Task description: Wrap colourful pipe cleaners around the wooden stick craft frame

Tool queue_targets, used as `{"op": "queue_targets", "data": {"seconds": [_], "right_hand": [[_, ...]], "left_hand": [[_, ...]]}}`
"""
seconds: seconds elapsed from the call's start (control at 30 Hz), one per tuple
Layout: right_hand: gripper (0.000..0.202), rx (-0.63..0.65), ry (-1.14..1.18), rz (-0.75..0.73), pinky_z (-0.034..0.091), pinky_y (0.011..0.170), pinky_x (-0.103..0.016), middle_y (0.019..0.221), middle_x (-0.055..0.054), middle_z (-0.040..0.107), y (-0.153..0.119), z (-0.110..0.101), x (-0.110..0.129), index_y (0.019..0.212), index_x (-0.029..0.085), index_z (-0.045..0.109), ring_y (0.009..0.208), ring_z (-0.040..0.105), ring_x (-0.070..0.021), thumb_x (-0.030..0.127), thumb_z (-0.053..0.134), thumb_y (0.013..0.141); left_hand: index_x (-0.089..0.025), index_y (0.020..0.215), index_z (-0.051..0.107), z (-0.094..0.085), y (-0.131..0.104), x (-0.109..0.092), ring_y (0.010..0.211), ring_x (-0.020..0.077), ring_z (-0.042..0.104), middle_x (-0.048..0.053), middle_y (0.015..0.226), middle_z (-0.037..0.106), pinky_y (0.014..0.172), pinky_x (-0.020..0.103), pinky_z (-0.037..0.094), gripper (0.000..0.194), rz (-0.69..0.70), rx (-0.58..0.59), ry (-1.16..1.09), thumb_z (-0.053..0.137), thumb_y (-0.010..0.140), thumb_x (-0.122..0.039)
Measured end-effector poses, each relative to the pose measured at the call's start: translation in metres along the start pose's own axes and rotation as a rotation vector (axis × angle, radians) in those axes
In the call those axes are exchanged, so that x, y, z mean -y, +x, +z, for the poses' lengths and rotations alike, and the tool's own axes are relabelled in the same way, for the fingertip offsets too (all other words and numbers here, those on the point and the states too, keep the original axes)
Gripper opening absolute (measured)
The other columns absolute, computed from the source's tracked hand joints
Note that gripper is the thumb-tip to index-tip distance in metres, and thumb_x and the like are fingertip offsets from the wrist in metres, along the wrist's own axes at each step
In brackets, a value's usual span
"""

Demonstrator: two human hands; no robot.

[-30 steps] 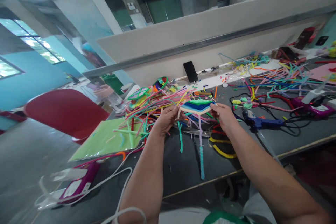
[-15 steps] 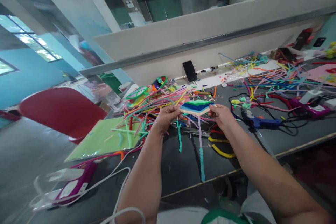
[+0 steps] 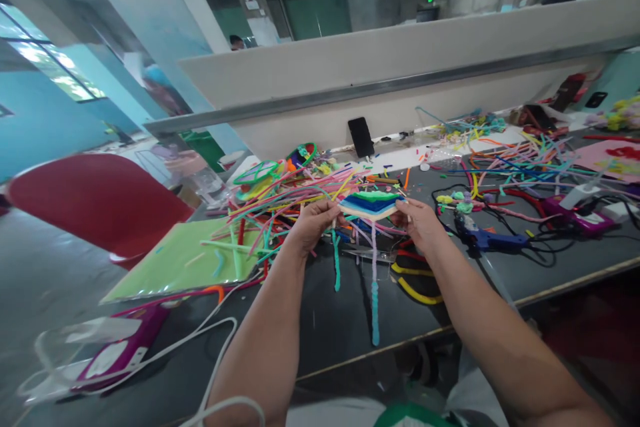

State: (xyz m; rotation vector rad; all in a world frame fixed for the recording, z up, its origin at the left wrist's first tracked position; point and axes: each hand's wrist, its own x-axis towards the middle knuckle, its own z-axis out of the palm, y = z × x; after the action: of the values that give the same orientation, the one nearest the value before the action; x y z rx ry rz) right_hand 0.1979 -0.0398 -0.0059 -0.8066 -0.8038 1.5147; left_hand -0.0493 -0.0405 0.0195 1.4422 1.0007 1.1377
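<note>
A layered craft piece [image 3: 373, 204] in green, blue and cream is held above the dark table. My left hand [image 3: 318, 219] pinches its left corner, and my right hand [image 3: 413, 219] pinches the right corner. From the middle of the piece hangs a fuzzy strand [image 3: 375, 280], lilac above and turquoise below. A shorter teal strand [image 3: 337, 261] dangles beside my left hand. Beneath my right hand, scissors [image 3: 417, 270] with red and yellow handles lie on the table.
Many colourful pipe cleaners [image 3: 295, 190] are heaped behind my hands. A green sheet [image 3: 185, 260] and purple power strip [image 3: 123, 347] with white cables are at left. A blue glue gun [image 3: 493, 235] lies at right; a phone [image 3: 361, 137] leans at the back.
The view has shifted slightly, so the table things appear a little further left. Both hands still hold the craft piece, and its hanging strand now looks straighter.
</note>
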Motion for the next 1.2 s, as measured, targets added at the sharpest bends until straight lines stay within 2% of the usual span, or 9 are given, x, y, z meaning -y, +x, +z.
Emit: {"op": "queue_targets", "data": {"seconds": [0.2,0.47,0.63,0.83,0.93,1.03,1.2], "right_hand": [[0.028,-0.035,0.011,0.009,0.052,0.059,-0.031,0.064,-0.001,0.07,0.006,-0.002,-0.002,0.072,0.02,0.067,0.056,0.063,-0.0172,0.048,0.069,0.067],[0.021,-0.091,-0.031,-0.088,0.053,0.058,-0.031,0.062,-0.001,0.069,0.004,-0.001,-0.004,0.069,0.018,0.07,0.055,0.061,-0.0166,0.038,0.072,0.063],[0.023,-0.077,-0.012,-0.14,0.053,0.056,-0.028,0.061,0.0,0.068,0.007,-0.003,-0.008,0.067,0.018,0.07,0.054,0.059,-0.0144,0.038,0.076,0.057],[0.022,-0.11,-0.074,-0.07,0.051,0.055,-0.028,0.06,0.0,0.068,0.011,-0.005,-0.013,0.065,0.019,0.067,0.053,0.06,-0.0156,0.04,0.073,0.058],[0.021,-0.135,-0.099,-0.038,0.05,0.055,-0.028,0.06,0.0,0.068,0.013,-0.004,-0.016,0.068,0.02,0.067,0.054,0.06,-0.0158,0.04,0.069,0.061],[0.021,-0.22,-0.051,-0.025,0.05,0.056,-0.027,0.063,0.002,0.067,0.015,-0.004,-0.02,0.076,0.02,0.068,0.057,0.06,-0.0148,0.036,0.065,0.062],[0.018,-0.288,0.028,-0.024,0.048,0.055,-0.027,0.062,0.002,0.066,0.015,-0.002,-0.021,0.075,0.02,0.069,0.057,0.059,-0.0144,0.03,0.059,0.064]], "left_hand": [[-0.013,0.071,0.063,-0.005,0.003,0.007,0.058,0.0138,0.061,0.003,0.063,0.066,0.063,0.026,0.046,0.022,-0.028,0.02,-0.084,0.07,0.073,-0.034],[-0.014,0.068,0.062,-0.005,0.002,0.007,0.06,0.0128,0.06,0.002,0.064,0.065,0.063,0.025,0.045,0.022,0.015,0.006,0.012,0.067,0.075,-0.034],[-0.015,0.069,0.063,-0.004,0.003,0.007,0.057,0.0111,0.056,0.002,0.066,0.066,0.059,0.023,0.042,0.02,0.037,0.012,0.078,0.065,0.076,-0.033],[-0.014,0.069,0.065,-0.002,0.002,0.006,0.052,0.0086,0.05,0.002,0.065,0.067,0.055,0.021,0.04,0.021,0.037,-0.008,0.172,0.064,0.077,-0.033],[-0.014,0.068,0.064,-0.001,0.004,0.011,0.056,0.0106,0.055,0.002,0.065,0.066,0.059,0.022,0.043,0.021,0.006,-0.015,0.101,0.065,0.076,-0.033],[-0.015,0.068,0.064,0.002,0.006,0.018,0.06,0.0129,0.06,0.002,0.065,0.066,0.062,0.024,0.045,0.02,-0.041,-0.006,0.008,0.067,0.074,-0.033],[-0.015,0.068,0.066,0.007,0.007,0.024,0.061,0.0148,0.062,0.004,0.066,0.067,0.064,0.026,0.047,0.021,-0.046,-0.019,0.043,0.067,0.074,-0.035]]}}
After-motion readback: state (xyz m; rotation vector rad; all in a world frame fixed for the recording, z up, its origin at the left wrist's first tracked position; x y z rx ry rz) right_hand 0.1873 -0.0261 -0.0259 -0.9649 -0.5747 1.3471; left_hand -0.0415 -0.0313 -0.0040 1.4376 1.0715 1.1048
